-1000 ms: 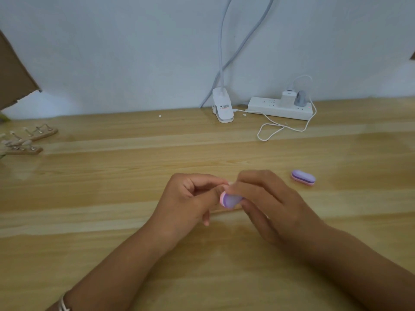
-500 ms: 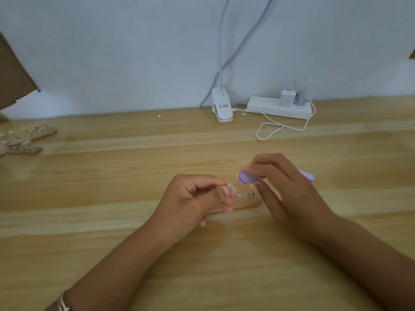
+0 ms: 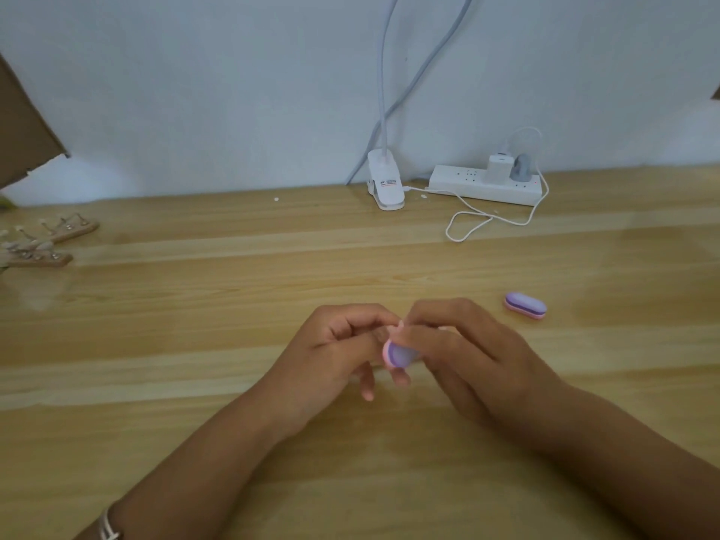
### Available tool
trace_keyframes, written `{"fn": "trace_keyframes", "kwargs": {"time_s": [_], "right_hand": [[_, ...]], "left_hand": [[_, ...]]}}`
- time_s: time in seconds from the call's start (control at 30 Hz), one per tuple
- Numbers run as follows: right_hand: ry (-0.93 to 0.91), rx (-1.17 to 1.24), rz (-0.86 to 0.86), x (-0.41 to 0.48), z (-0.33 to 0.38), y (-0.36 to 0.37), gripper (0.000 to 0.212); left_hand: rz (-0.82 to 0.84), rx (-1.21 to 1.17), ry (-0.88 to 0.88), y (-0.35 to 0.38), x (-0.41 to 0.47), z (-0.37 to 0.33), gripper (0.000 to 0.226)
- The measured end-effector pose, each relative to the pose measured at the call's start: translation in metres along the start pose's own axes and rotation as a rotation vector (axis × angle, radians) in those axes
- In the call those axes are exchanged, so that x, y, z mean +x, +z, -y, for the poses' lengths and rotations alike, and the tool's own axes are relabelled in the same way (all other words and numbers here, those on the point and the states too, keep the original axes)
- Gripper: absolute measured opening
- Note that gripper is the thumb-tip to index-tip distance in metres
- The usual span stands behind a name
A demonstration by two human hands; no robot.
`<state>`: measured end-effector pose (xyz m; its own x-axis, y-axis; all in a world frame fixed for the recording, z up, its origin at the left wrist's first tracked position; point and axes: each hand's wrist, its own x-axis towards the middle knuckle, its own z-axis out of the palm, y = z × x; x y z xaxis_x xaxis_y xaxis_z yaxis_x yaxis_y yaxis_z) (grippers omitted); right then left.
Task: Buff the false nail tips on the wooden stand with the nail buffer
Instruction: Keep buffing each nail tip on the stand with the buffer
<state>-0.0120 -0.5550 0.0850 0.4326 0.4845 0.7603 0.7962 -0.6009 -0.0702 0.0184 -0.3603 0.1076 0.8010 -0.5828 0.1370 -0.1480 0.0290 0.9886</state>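
Note:
My right hand grips a small purple and pink nail buffer at the table's middle. The buffer's end lies against the fingertips of my left hand, whose fingers are curled and pinch something small there. The wooden stand and its false nail tips are hidden behind both hands.
A second purple buffer lies on the wooden table to the right of my hands. Two more wooden stands with nail tips sit at the far left. A lamp clip, a power strip and a white cable line the back wall.
My right hand lifted the buffer up and to the right, uncovering the stand. It has now come back down and left against my left fingertips, and the stand is hidden again.

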Motion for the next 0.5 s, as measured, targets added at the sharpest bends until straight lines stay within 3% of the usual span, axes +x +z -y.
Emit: {"fn": "trace_keyframes", "kwargs": {"time_s": [0.13,0.33,0.5], "right_hand": [[0.100,-0.057,-0.052,0.003,-0.012,-0.008,0.033],[0.017,-0.036,-0.033,0.000,-0.005,-0.002,0.023],[0.307,0.002,-0.138,0.001,-0.025,-0.012,0.027]], "left_hand": [[0.004,-0.049,-0.037,-0.003,-0.001,-0.001,0.022],[0.044,-0.100,-0.048,-0.004,-0.002,-0.003,0.022],[0.036,-0.127,-0.033,-0.003,-0.002,-0.003,0.020]]}}
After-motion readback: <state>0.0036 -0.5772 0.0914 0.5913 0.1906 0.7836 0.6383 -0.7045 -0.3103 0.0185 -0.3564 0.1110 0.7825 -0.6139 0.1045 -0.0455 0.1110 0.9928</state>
